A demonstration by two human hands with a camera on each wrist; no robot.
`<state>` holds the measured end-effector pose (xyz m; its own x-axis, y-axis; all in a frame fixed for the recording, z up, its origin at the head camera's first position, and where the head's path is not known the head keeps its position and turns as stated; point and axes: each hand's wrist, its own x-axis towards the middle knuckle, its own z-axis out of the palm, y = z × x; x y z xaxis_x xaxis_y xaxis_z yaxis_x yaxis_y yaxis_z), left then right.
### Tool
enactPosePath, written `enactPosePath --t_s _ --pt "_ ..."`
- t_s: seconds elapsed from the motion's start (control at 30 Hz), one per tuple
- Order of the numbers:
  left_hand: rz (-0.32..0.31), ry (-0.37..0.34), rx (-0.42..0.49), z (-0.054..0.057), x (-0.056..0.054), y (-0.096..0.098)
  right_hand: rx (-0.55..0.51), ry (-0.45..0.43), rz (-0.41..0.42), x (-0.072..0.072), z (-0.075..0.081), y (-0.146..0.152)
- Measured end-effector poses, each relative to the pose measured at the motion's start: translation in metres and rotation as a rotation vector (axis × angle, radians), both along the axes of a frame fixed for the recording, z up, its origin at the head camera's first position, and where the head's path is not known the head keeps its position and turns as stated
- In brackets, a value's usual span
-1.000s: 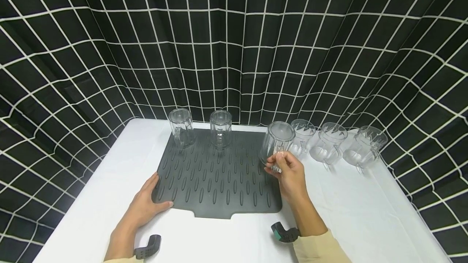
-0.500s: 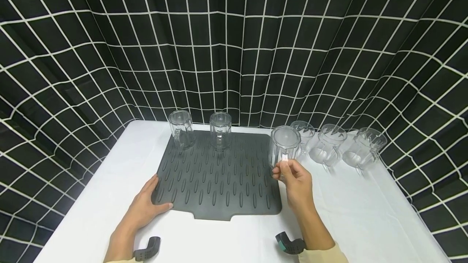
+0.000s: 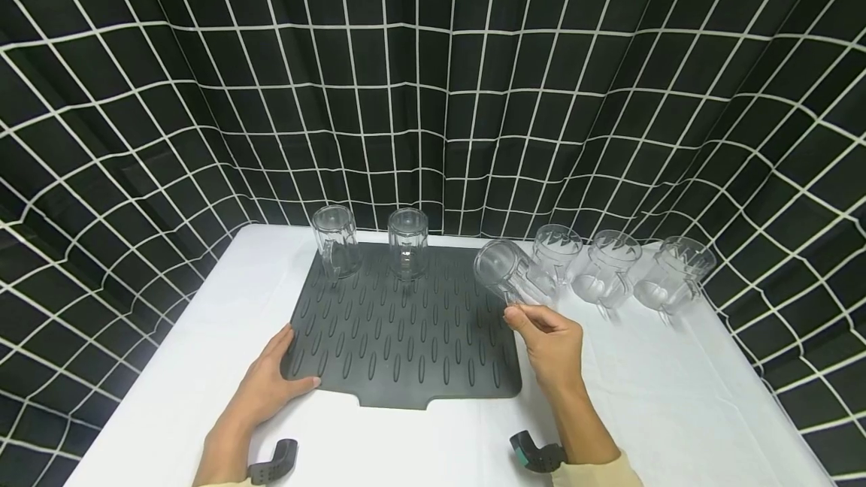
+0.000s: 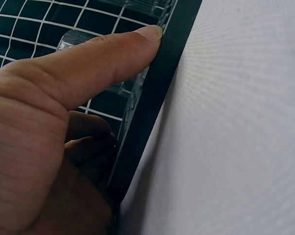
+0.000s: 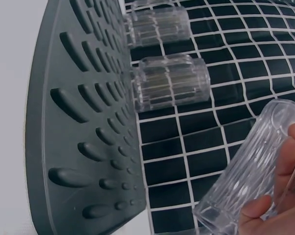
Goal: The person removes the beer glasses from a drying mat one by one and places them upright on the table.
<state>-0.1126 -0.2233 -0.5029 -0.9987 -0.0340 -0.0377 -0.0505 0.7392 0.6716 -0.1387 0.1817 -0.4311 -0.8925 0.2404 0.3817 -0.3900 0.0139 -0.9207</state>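
My right hand [image 3: 551, 340] holds a clear glass mug [image 3: 517, 273] by its handle, thumb and fingers pinched on it. The mug leans over, one round end towards the left, above the right side of a dark grey ridged mat [image 3: 406, 337]. In the right wrist view the same mug [image 5: 250, 166] slants at the lower right, clear of the mat. My left hand [image 3: 264, 378] rests at the mat's near left corner, thumb against the front edge and fingers along the left edge. Two mugs, one at the left [image 3: 336, 243] and one beside it [image 3: 408, 244], stand upside down at the mat's back.
Right of the mat, three upright glass mugs stand in a row: the nearest [image 3: 556, 250], the middle one [image 3: 605, 269] and the far right one [image 3: 673, 273]. A white cloth [image 3: 643, 389] covers the table. Behind hangs a black curtain [image 3: 433, 111] with white grid lines.
The held mug went a little right, then tipped over so that its upper end points left. My right hand shifted slightly right and nearer. My left hand stayed in place.
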Motion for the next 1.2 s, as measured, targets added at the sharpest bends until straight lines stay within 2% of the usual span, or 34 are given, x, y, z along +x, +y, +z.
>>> enactPosePath --t_s 0.1,0.27,0.5,0.8,1.2 --pt "0.001 -0.001 -0.004 0.000 0.000 0.001 0.028 -0.012 -0.011 0.004 0.006 -0.002" --pt "-0.005 0.014 -0.013 0.001 -0.001 0.001 0.132 -0.012 -0.061 0.012 0.020 -0.007" --pt "0.000 0.015 -0.009 0.001 0.000 0.003 0.147 -0.023 -0.063 0.002 -0.005 0.004" --pt "-0.002 -0.027 -0.009 0.004 0.000 0.003 0.284 -0.051 -0.115 0.004 -0.002 0.005" --pt "0.004 -0.025 -0.050 0.013 0.000 0.008 0.311 0.064 -0.105 0.005 -0.004 0.001"
